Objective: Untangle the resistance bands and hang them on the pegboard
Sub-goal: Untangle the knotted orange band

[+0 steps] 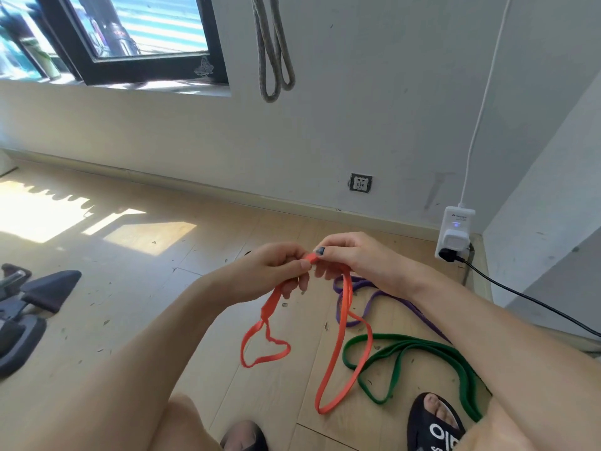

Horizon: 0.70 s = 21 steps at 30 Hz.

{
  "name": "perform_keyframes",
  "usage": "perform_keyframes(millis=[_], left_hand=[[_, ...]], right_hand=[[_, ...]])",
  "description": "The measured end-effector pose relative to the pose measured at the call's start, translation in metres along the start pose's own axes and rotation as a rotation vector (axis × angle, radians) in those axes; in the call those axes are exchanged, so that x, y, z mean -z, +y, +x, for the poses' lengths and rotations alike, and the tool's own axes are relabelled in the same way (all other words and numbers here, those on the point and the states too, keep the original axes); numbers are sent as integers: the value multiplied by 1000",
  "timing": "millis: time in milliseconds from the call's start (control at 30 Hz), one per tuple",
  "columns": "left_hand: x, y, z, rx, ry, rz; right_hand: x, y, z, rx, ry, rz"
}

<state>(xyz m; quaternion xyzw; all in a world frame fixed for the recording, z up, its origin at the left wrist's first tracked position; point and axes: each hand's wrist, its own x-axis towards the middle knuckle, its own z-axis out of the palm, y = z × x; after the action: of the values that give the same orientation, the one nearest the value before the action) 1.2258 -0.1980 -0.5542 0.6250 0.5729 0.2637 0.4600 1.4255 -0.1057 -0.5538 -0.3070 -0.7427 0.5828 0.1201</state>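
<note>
While both hands meet above the wooden floor, the left hand and right hand each pinch the top of the orange band, fingers clamped on it; its loops dangle down, one twisted; the purple band and green band lie on the floor beneath; a grey band hangs on the wall.

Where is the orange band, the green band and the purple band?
orange band (340, 336): head view, on the long strand hanging below the hands.
green band (400, 348): head view, on a strand lying on the floor.
purple band (406, 304): head view, on the strand under the right wrist.
</note>
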Motion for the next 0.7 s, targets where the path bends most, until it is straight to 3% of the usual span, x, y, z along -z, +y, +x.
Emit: perform_keyframes(millis=[133, 267, 433, 700], left_hand=[[1, 4, -3, 22, -34, -69], [2, 3, -5, 3, -30, -144], [6, -7, -10, 7, -6, -102], [-2, 3, -4, -15, -42, -21]], right_hand=[[-8, -4, 2, 27, 44, -104], [-7, -5, 2, 2, 28, 78], [-5, -5, 1, -8, 32, 113], [-4, -10, -3, 2, -15, -99]])
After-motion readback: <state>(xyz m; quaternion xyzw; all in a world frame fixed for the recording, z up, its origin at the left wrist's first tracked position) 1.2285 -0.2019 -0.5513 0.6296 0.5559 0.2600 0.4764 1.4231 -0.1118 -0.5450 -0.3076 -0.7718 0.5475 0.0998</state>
